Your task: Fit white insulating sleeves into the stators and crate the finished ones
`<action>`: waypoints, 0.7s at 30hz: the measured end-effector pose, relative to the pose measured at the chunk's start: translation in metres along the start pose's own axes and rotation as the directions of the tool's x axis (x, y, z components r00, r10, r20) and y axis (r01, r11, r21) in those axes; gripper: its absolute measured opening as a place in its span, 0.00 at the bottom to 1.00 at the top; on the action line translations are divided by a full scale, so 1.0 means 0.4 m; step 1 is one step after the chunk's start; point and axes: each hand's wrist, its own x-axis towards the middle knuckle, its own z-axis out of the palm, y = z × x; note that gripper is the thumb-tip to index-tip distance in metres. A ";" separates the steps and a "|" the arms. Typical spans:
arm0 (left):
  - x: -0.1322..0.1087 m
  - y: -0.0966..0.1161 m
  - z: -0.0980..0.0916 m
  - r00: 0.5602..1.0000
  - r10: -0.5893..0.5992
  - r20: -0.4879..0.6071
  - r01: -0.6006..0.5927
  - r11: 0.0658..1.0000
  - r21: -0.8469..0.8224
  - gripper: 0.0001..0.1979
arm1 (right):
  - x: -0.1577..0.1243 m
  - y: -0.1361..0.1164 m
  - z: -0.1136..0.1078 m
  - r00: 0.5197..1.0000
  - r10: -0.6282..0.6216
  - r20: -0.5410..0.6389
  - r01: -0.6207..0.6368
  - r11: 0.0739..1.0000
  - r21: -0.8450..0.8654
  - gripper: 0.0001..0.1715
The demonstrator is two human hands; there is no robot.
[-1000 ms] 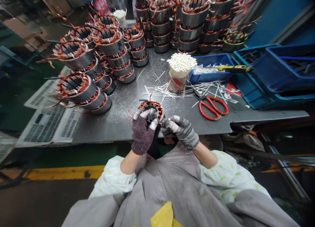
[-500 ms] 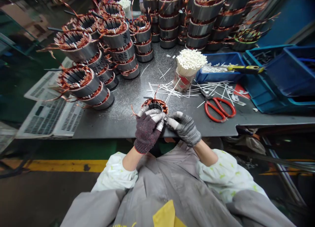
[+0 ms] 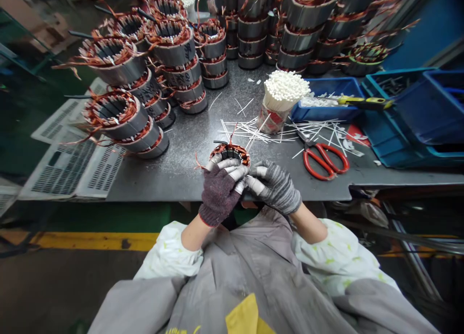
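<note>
A small motor stator (image 3: 229, 153) with copper windings sits at the near edge of the grey workbench (image 3: 181, 174). My left hand (image 3: 219, 189), in a dark knitted glove with taped fingertips, is wrapped round its near side. My right hand (image 3: 274, 186), in a grey striped glove, pinches at the stator's right rim, fingers closed against it. What the fingertips pinch is too small to make out.
Stacks of wound stators (image 3: 119, 102) crowd the left and the back (image 3: 300, 24). A cup of white sticks (image 3: 281, 99), loose white strips (image 3: 253, 131), red-handled scissors (image 3: 321, 157) and blue bins (image 3: 406, 111) lie to the right. White grilles (image 3: 68, 165) lie left of the bench.
Both hands stay on the stator; the right fingers have shifted slightly closer to its rim. The view has tilted up a little.
</note>
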 end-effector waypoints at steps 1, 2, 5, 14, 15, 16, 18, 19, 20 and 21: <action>0.002 0.001 0.002 1.000 -0.009 -0.008 0.009 1.000 0.003 0.11 | 0.005 -0.010 -0.007 1.000 -0.014 -0.022 0.013 0.999 -0.045 0.17; 0.005 0.003 0.005 0.999 -0.035 -0.014 0.035 0.999 0.008 0.11 | 0.010 -0.022 -0.014 0.998 -0.017 -0.066 0.014 0.999 -0.051 0.18; 0.014 0.010 0.010 0.988 -0.150 -0.019 0.151 0.988 0.028 0.10 | 0.027 -0.048 -0.042 0.971 0.034 -0.238 -0.009 0.995 0.102 0.21; 0.008 0.014 0.022 0.983 -0.177 -0.045 0.179 0.983 0.041 0.11 | 0.029 0.049 -0.075 0.982 -0.183 -0.047 0.182 0.983 -0.006 0.18; 0.007 0.013 0.030 0.981 -0.190 -0.034 0.192 0.980 0.057 0.10 | 0.034 0.050 -0.066 0.973 -0.227 0.037 0.229 0.972 -0.056 0.17; 0.006 0.013 0.039 0.979 -0.201 -0.031 0.203 0.976 0.077 0.09 | 0.043 0.047 -0.055 0.965 -0.250 0.080 0.257 0.962 -0.089 0.16; 0.005 0.013 0.056 0.972 -0.230 -0.050 0.235 0.963 0.129 0.07 | 0.070 0.033 -0.033 0.964 -0.251 0.084 0.260 0.957 -0.128 0.17; 0.004 0.014 0.062 0.966 -0.247 -0.070 0.255 0.955 0.154 0.08 | 0.086 0.024 -0.025 0.968 -0.239 0.078 0.248 0.958 -0.143 0.18; 0.003 0.015 0.065 0.961 -0.263 -0.084 0.274 0.946 0.173 0.09 | 0.101 0.015 -0.019 0.972 -0.222 0.077 0.232 0.960 -0.156 0.19; 0.001 0.016 0.063 0.960 -0.268 -0.088 0.279 0.943 0.180 0.10 | 0.114 0.008 -0.016 0.976 -0.203 0.079 0.213 0.964 -0.161 0.21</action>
